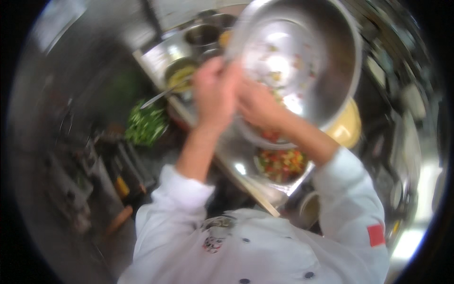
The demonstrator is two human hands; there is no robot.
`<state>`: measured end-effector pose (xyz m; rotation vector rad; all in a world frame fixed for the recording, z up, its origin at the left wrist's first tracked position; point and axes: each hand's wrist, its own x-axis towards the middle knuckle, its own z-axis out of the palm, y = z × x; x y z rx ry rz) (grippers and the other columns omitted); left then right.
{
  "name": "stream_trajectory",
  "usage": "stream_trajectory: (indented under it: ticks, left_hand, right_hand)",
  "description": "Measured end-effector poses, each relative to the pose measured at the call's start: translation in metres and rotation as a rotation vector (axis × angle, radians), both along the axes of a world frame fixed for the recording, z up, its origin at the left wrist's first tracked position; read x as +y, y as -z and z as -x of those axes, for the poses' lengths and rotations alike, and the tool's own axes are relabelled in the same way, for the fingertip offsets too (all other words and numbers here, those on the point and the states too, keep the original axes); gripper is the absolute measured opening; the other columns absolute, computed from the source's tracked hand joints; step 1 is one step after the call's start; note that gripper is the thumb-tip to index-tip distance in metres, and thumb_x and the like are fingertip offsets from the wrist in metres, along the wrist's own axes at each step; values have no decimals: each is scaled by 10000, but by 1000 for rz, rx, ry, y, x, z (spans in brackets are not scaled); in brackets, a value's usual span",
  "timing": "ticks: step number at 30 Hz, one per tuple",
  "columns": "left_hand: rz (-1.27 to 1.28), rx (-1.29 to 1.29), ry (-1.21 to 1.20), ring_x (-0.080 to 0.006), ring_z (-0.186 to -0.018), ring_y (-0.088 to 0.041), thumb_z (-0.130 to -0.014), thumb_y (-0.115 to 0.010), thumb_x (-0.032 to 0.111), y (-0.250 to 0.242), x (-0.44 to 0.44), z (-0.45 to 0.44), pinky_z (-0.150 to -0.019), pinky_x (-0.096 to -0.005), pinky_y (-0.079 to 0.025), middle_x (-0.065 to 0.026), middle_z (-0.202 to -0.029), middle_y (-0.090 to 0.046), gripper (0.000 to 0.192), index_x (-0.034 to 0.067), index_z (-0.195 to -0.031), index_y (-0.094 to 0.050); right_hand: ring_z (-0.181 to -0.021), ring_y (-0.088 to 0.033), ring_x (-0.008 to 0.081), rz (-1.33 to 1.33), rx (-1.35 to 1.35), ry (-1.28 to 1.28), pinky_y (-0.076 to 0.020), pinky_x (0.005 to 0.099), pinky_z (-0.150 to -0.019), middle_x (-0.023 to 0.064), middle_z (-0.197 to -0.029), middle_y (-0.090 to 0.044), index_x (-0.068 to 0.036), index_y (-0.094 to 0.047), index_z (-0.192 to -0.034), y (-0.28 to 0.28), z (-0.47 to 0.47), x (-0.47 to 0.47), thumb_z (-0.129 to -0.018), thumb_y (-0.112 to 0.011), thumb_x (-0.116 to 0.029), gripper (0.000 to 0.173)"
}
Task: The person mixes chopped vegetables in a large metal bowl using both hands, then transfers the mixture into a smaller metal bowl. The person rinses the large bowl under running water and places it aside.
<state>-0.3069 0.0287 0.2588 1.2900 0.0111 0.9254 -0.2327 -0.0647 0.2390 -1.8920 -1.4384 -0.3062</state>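
A large steel mixing bowl (pixel 335 60), tilted and with bits of chopped vegetable inside, fills the upper right. My left hand (pixel 214 96) grips its left rim, blurred. Close beside it, my right hand (pixel 257 103) lies over the bowl's lower left part, its fingers pointing left; blur hides whether they hold the rim or anything else. Beneath the bowl, a round container of diced red, yellow and green vegetables (pixel 282 163) stands on the steel counter (pixel 230 152). Part of another rounded vessel's rim (pixel 280 145) shows between them.
Left of the hands is a steel pot with yellow contents (pixel 181 74) and a metal utensil handle (pixel 156 98). Chopped green leaves (pixel 146 124) lie below it. Steel containers (pixel 202 34) stand at the back. A yellow bowl (pixel 345 124) shows behind the large bowl's lower right.
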Motion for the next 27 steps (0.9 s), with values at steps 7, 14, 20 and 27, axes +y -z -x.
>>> stream_trajectory:
  ticks: [7,14,20,27]
  left_hand:
    - [-211,144,-12,-15,-572,-389,-829,-613,94,0,-9,0,-475,-223,-307,66,-591,-475,207,24,-645,-549]
    - [8,66,33,-18,-536,-399,-741,-566,-7,5,-7,-1,-440,-218,-314,37,-576,-499,153,17,-604,-502]
    - [66,92,94,-5,-590,-415,-792,-556,-23,-3,-13,5,-510,-180,-328,54,-671,-539,56,-10,-751,-590]
    - [45,113,30,-6,-596,-402,-794,-561,-8,-3,-7,6,-522,-182,-319,64,-666,-518,50,-9,-767,-603]
  right_hand:
    - [-969,-583,305,-94,-116,221,-466,379,-828,151,-1030,-610,-54,-620,-1074,-8,-68,-49,-789,-641,-115,292]
    - [-897,-578,325,295,52,28,-496,408,-759,129,-939,-580,-73,-619,-918,43,-16,-61,-769,-611,-158,171]
    - [-844,-604,339,45,-187,316,-511,418,-710,158,-962,-604,-77,-624,-910,6,-57,-67,-763,-606,-118,154]
    - [-848,-606,340,389,-108,250,-511,410,-733,164,-884,-611,-57,-603,-819,0,-59,-78,-762,-598,-132,94]
